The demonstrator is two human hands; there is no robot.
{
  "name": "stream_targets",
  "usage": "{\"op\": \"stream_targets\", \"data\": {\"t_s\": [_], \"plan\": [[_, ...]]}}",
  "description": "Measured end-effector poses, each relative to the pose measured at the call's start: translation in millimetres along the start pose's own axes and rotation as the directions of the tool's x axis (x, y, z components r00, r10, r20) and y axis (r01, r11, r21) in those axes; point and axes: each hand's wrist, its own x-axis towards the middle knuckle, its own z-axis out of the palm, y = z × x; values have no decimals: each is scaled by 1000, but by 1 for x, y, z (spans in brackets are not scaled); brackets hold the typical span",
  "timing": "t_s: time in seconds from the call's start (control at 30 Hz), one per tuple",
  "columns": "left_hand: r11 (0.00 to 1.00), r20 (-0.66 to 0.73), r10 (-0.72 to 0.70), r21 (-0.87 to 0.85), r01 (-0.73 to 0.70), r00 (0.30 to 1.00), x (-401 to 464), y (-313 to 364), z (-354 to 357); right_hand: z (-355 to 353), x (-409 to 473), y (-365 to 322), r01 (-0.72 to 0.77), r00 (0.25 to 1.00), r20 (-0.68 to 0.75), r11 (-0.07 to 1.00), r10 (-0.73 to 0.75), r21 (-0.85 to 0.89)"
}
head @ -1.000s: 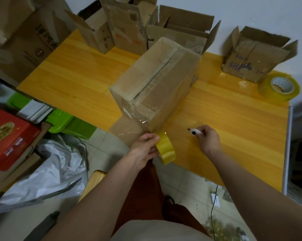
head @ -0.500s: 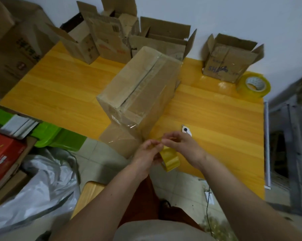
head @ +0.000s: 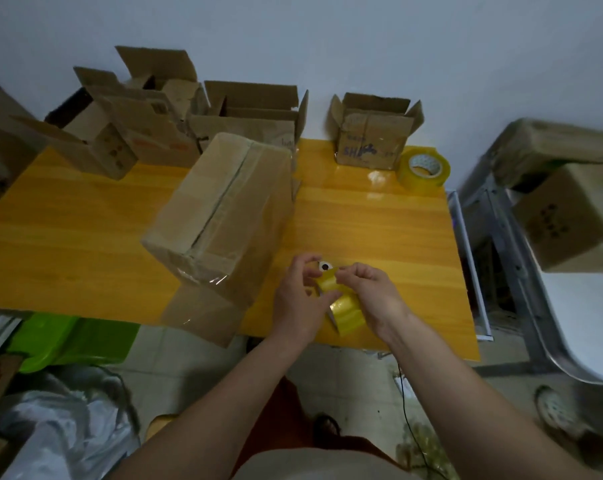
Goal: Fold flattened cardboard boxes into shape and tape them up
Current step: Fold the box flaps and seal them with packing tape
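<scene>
A closed cardboard box [head: 224, 216] with clear tape along its top seam lies on the yellow table [head: 379, 230]. One untaped flap [head: 203, 313] hangs over the near edge. Right of the box, my left hand [head: 296, 299] and my right hand [head: 369, 296] meet around a small yellow tape roll [head: 345, 310]. The left hand holds the roll from the left. My right thumb and fingers pinch the tape at its top. A small white cutter [head: 325, 266] lies on the table just beyond my fingertips.
Several open folded boxes [head: 373, 133] stand along the back wall. A larger yellow tape roll [head: 424, 169] sits at the back right corner. Metal shelving with boxes [head: 563, 216] is on the right. Green bins [head: 71, 341] and a plastic bag lie on the floor at the left.
My right hand left the white cutter on the table and came over to the tape roll held by my left hand. Both hands now work the roll above the table.
</scene>
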Motion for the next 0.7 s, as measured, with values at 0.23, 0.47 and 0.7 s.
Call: {"op": "stream_targets", "data": {"t_s": [0.23,0.47,0.7], "plan": [[991,51,76,111,-81,996,1,-2,9,-9,-3,-1,15,1000,-24,999,-16,-32],[963,29,198,181,-200,980,0,-2,5,-10,-4,-2,30,998,-51,998,-33,-60],[940,-15,268,225,-258,963,-7,-2,5,-3,-6,-6,4,998,-59,998,-8,-58]]}}
